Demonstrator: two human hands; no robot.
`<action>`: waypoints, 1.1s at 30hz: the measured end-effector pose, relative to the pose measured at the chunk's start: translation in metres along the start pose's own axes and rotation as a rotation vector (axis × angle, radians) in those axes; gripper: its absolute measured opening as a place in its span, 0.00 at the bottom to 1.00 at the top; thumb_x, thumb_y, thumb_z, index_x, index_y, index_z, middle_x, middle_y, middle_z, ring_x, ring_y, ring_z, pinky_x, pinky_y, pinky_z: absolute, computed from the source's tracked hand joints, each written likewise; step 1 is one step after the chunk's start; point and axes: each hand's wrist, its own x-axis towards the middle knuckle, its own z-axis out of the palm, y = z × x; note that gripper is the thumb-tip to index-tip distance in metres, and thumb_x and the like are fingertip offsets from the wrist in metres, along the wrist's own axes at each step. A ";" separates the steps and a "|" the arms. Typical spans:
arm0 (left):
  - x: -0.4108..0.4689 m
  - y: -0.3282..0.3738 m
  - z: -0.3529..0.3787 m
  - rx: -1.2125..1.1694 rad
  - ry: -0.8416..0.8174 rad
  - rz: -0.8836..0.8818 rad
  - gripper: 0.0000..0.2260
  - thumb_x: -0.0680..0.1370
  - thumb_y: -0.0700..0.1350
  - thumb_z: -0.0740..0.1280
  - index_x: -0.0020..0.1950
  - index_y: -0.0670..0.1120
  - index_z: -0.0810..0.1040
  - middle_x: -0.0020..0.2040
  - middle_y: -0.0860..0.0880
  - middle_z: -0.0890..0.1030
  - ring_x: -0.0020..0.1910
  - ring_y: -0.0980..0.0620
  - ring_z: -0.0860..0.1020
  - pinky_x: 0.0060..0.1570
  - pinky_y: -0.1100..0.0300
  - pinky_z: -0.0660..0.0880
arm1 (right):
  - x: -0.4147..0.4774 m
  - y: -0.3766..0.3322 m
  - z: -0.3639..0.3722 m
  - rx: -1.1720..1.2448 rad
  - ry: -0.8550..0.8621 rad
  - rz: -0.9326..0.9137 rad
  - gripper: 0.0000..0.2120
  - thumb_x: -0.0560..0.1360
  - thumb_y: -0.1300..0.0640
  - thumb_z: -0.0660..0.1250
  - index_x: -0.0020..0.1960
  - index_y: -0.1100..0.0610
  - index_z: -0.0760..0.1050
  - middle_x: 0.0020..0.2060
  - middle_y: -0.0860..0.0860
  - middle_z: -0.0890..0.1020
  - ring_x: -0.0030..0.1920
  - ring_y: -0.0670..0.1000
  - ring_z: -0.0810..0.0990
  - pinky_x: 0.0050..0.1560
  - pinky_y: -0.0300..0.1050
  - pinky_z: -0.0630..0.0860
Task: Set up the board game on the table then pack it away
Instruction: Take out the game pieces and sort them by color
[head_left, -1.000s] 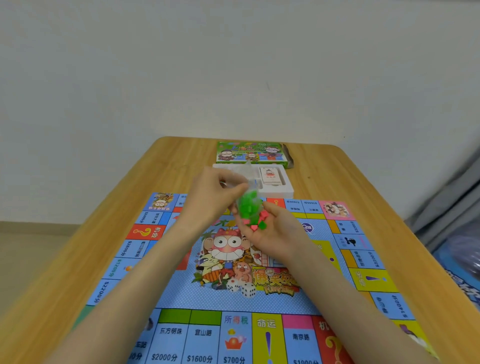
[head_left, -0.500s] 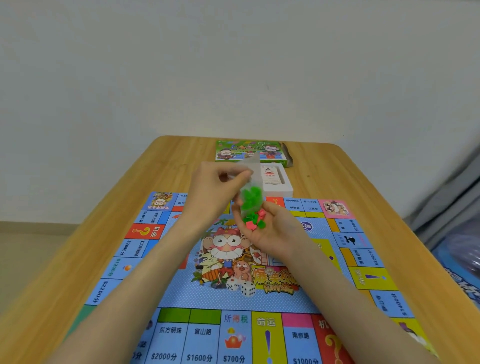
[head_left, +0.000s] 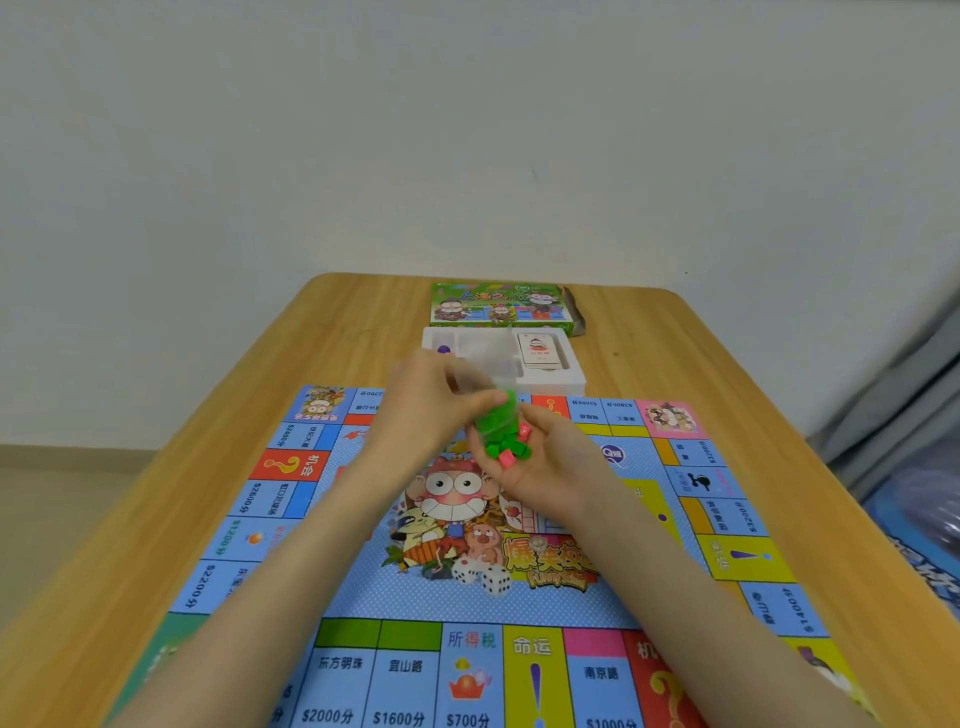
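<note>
Colourful game board (head_left: 415, 603) on wooden table (head_left: 649, 353), part-hidden by forearms. Blurred clear bag (head_left: 488, 364) pinched in left hand (head_left: 431, 410); green, pink pieces (head_left: 501, 441) cupped in right hand (head_left: 545, 467).

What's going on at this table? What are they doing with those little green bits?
A person is handling game parts over a colourful game board spread on a wooden table. Their left hand pinches a small clear bag of green bits, tipped over the cupped right hand, which holds a little heap of green and pink pieces. Two dice lie mid-board. Beyond it sit a white tray with a card deck and the green box.
</note>
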 end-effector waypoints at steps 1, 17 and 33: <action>0.000 0.000 0.000 -0.002 0.012 0.000 0.03 0.72 0.43 0.74 0.43 0.44 0.85 0.37 0.50 0.83 0.37 0.55 0.80 0.39 0.62 0.78 | 0.000 0.000 0.000 -0.002 -0.003 0.001 0.13 0.80 0.59 0.56 0.57 0.65 0.75 0.41 0.61 0.83 0.37 0.56 0.84 0.40 0.51 0.81; 0.001 0.004 0.002 0.183 -0.024 0.038 0.09 0.71 0.47 0.75 0.37 0.45 0.79 0.36 0.51 0.79 0.38 0.55 0.75 0.33 0.70 0.68 | -0.003 -0.001 0.001 0.041 -0.018 0.007 0.17 0.82 0.55 0.54 0.49 0.65 0.77 0.40 0.60 0.83 0.43 0.54 0.81 0.43 0.52 0.80; 0.006 -0.001 0.004 -0.129 -0.148 -0.020 0.04 0.73 0.43 0.73 0.47 0.48 0.83 0.40 0.55 0.81 0.36 0.62 0.80 0.35 0.70 0.75 | -0.005 0.000 0.003 -0.016 -0.001 -0.022 0.12 0.79 0.58 0.60 0.49 0.65 0.78 0.39 0.59 0.84 0.41 0.54 0.82 0.42 0.52 0.81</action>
